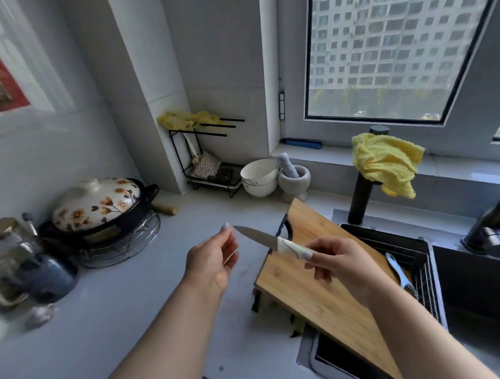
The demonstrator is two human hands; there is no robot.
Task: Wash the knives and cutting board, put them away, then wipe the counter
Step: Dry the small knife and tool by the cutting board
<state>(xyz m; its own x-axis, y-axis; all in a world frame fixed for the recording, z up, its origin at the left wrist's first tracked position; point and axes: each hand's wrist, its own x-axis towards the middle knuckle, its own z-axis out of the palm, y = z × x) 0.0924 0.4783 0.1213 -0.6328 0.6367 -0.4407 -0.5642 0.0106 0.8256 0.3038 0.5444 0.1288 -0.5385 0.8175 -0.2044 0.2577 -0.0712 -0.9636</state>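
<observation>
R grip [335,260] pinches knife [269,241] handle; L grip [214,258] loose, by tip; cutting board [326,288] partly hidden.

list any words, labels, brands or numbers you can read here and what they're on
None can be read.
Red poster on the left wall: yellow marks, too blurred to tell whether they are writing.
Knife: dark curved line on its white handle, a pattern, not letters.
Floral pot lid: flowers only.
Glass jars: no legible label.
</observation>
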